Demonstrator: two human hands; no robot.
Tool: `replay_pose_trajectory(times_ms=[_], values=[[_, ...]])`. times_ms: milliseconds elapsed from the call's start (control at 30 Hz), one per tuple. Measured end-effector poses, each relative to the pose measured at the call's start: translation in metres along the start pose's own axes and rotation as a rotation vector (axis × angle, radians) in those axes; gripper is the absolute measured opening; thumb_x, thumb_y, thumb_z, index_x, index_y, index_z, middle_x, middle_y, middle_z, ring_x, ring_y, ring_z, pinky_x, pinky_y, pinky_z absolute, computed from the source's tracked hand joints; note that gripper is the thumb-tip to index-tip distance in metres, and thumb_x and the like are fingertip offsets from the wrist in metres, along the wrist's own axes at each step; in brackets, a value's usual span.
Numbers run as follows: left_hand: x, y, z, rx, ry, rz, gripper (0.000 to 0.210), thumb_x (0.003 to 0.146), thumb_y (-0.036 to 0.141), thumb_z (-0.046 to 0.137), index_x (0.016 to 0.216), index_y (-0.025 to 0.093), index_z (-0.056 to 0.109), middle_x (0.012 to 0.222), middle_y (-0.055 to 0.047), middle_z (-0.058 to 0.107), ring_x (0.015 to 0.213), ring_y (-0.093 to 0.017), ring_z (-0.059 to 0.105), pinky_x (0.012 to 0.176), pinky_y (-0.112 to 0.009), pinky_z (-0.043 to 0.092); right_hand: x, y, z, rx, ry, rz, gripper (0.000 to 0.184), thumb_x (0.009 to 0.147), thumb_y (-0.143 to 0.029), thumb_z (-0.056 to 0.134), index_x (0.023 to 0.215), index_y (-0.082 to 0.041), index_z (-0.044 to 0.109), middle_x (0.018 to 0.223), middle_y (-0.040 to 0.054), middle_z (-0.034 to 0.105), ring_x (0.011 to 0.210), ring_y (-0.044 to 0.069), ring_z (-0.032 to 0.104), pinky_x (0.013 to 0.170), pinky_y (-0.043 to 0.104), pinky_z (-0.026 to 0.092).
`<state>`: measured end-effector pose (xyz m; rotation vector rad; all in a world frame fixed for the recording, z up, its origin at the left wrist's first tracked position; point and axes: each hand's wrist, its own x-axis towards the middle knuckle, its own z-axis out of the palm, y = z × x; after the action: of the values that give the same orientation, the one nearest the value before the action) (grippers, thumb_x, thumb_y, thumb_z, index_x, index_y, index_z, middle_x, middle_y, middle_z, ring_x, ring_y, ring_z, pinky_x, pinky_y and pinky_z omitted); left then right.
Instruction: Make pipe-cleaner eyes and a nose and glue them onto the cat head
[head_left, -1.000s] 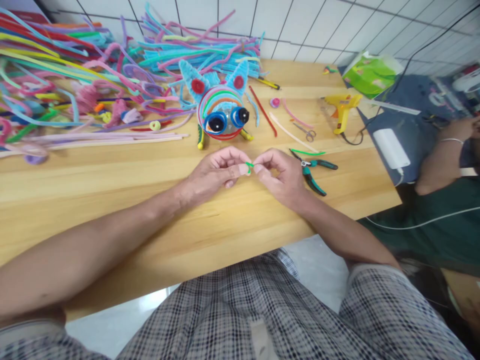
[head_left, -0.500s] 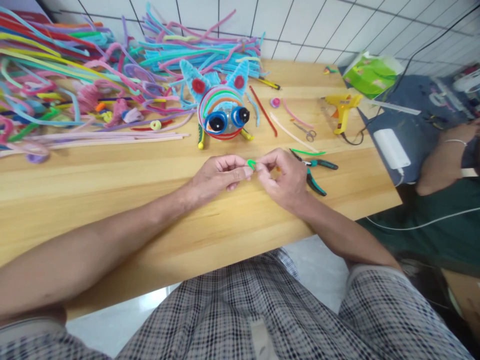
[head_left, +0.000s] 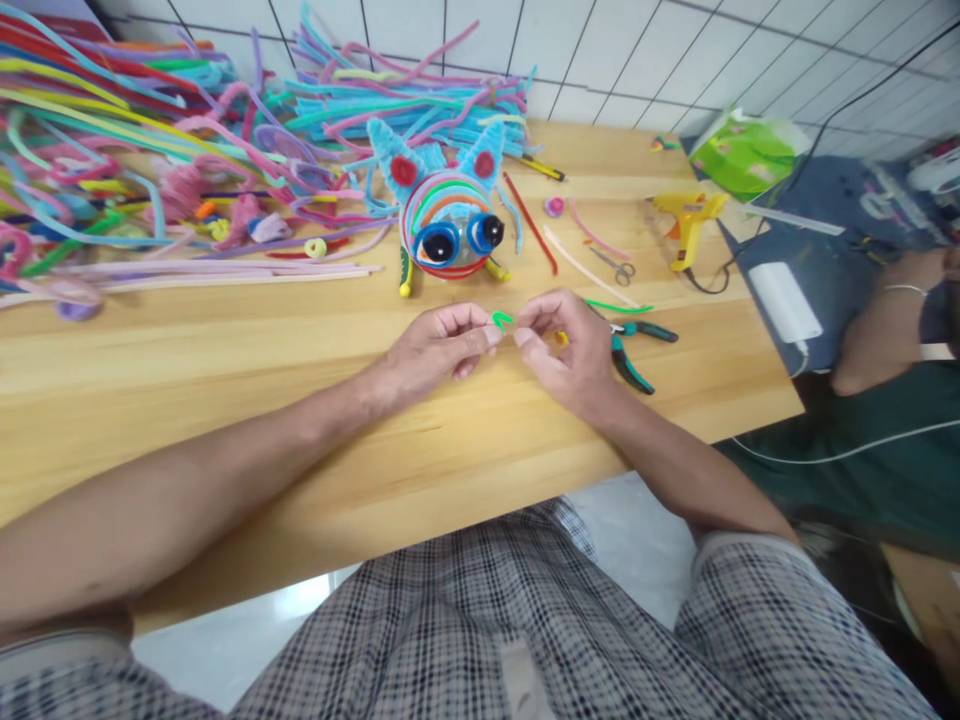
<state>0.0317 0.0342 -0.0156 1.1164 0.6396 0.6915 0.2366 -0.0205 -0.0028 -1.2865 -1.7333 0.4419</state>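
Between thumb and fingers my left hand [head_left: 442, 345] pinches a short green pipe cleaner [head_left: 501, 319], bent into a small hook. Just to its right is my right hand [head_left: 570, 345], thumb and forefinger drawn together beside the green tip. Whether those fingertips hold anything is too small to make out. Beyond both hands stands a pipe-cleaner animal figure [head_left: 450, 225] with blue ears, striped head and large black eyes. Green-handled pliers [head_left: 634, 365] lie partly behind my right hand, and a small yellow-orange thing [head_left: 561, 338] shows past its fingers.
Heaps of coloured pipe cleaners [head_left: 180, 150] cover the back left. Scissors [head_left: 622, 270], a red pipe cleaner [head_left: 531, 222] and a yellow glue gun [head_left: 686, 225] lie at the right. A white power bank [head_left: 784, 300] and another person's arm [head_left: 885, 310] are past the table's right end.
My right fingers have drawn slightly away from the green pipe cleaner, so more of its bend shows. The left hand keeps its pinch.
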Motion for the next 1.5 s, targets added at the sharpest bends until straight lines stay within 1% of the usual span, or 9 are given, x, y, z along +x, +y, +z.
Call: replay_pose_trajectory(times_ms=[200,333,467,567,800,1000,1167,1400,1500], values=[[-0.001,0.002,-0.001,0.13,-0.052,-0.038,0.038,0.081,0.048,0.092,0.087,0.017,0.07,0.067,0.004,0.057,0.053,-0.007,0.043,0.051,-0.021,0.033,0.002,-0.003,0.001,-0.024,-0.05,0.009,0.005,0.091,-0.026,0.071,0.091,-0.027,0.067,0.083,-0.0007,0.075,0.074,0.017,0.068,0.073,0.034,0.06],[-0.003,0.003,-0.002,0.266,-0.083,-0.009,0.031,0.087,0.045,0.084,0.087,0.018,0.069,0.062,0.005,0.052,0.055,-0.009,0.041,0.053,-0.022,0.031,0.001,0.001,0.004,0.042,-0.048,0.062,0.003,0.09,-0.025,0.07,0.091,-0.026,0.067,0.083,-0.0009,0.075,0.073,0.017,0.069,0.071,0.033,0.058],[-0.005,0.005,-0.003,0.357,-0.065,0.026,0.029,0.089,0.046,0.077,0.088,0.018,0.069,0.063,0.006,0.051,0.057,-0.01,0.042,0.055,-0.024,0.032,0.002,0.003,0.004,0.148,-0.087,0.127,0.007,0.09,-0.027,0.072,0.093,-0.025,0.066,0.082,-0.0022,0.074,0.072,0.015,0.068,0.068,0.03,0.055],[-0.005,0.007,-0.003,0.377,-0.048,0.016,0.028,0.088,0.045,0.075,0.088,0.019,0.067,0.061,0.007,0.05,0.057,-0.01,0.041,0.055,-0.024,0.032,0.003,0.003,0.004,0.204,-0.117,0.175,0.011,0.091,-0.03,0.074,0.096,-0.025,0.066,0.086,-0.002,0.074,0.075,0.015,0.069,0.071,0.03,0.056],[-0.006,0.009,-0.002,0.416,-0.025,-0.008,0.021,0.084,0.04,0.068,0.085,0.019,0.065,0.061,0.006,0.051,0.058,-0.011,0.042,0.056,-0.024,0.032,0.003,0.006,0.006,0.293,-0.167,0.212,0.015,0.089,-0.032,0.075,0.097,-0.024,0.065,0.087,-0.0024,0.073,0.078,0.014,0.067,0.073,0.029,0.056],[-0.006,0.011,-0.001,0.385,0.003,-0.026,0.016,0.078,0.034,0.063,0.084,0.019,0.064,0.064,0.007,0.051,0.055,-0.009,0.04,0.053,-0.024,0.031,0.004,0.003,0.001,0.187,-0.181,0.201,0.009,0.088,-0.028,0.07,0.095,-0.023,0.069,0.086,-0.0006,0.075,0.076,0.015,0.067,0.072,0.03,0.053],[-0.005,0.009,-0.001,0.321,-0.001,-0.022,0.019,0.078,0.035,0.068,0.087,0.019,0.065,0.067,0.007,0.053,0.053,-0.008,0.039,0.051,-0.023,0.031,0.004,0.001,0.003,0.169,-0.168,0.201,0.008,0.09,-0.028,0.068,0.095,-0.023,0.072,0.087,0.0005,0.076,0.076,0.016,0.068,0.071,0.031,0.052],[-0.001,0.004,-0.004,0.187,0.022,-0.038,0.02,0.077,0.031,0.079,0.087,0.018,0.068,0.067,0.006,0.058,0.049,-0.005,0.042,0.046,-0.02,0.029,0.002,0.001,0.006,0.272,-0.185,0.263,0.011,0.091,-0.031,0.074,0.098,-0.023,0.072,0.089,0.0004,0.077,0.08,0.016,0.069,0.075,0.031,0.056],[0.003,0.004,-0.004,0.086,0.038,-0.055,0.017,0.075,0.027,0.079,0.085,0.017,0.069,0.067,0.004,0.062,0.047,-0.005,0.043,0.043,-0.02,0.029,0.005,0.003,0.004,0.375,-0.196,0.329,0.018,0.091,-0.038,0.08,0.098,-0.023,0.072,0.087,-0.001,0.075,0.074,0.014,0.066,0.07,0.028,0.055]])
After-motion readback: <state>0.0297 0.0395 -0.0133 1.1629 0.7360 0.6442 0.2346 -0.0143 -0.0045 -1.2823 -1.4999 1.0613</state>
